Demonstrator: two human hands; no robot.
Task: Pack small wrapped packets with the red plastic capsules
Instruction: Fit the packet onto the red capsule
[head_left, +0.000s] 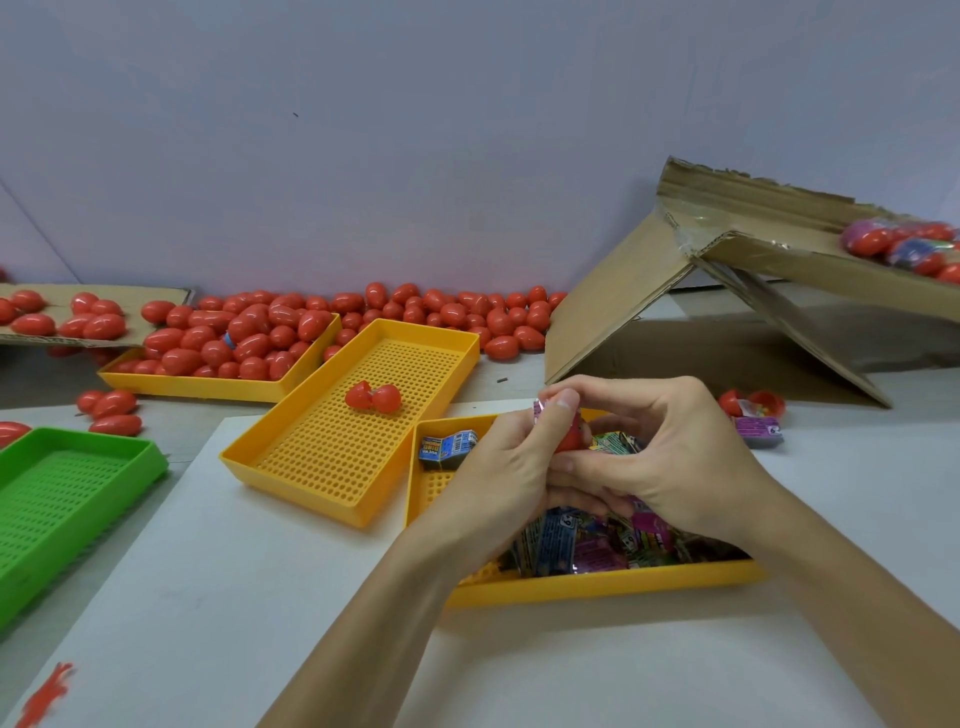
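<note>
— What's nearest me?
— My left hand (498, 467) and right hand (670, 462), fingers gripping a red capsule (570, 440) and pink packet (540, 408) above the yellow tray (597, 584) of packets.

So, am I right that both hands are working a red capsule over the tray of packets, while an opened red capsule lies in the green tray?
Not quite: the head view shows the opened red capsule lying in the middle yellow tray, not the green tray. The rest holds: the left hand and right hand hold a red capsule over the tray of packets.
</note>
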